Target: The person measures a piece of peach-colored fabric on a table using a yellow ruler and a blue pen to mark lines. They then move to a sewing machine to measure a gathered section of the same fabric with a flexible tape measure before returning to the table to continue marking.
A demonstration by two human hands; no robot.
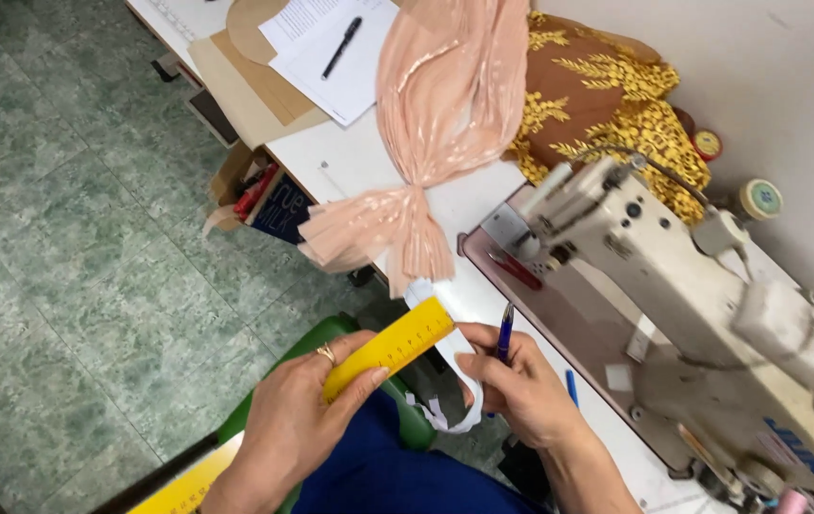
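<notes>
The left hand has a closed grip on a yellow ruler; beside it, the right hand pinches a white strip and blue pen.

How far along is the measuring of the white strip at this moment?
Done: the yellow ruler is laid against the white fabric strip.
In hand: the left hand holds the ruler; the right hand pinches the strip and holds a blue pen.
Left: no pen mark is visible on the strip, and the sewing machine sits untouched.
</notes>
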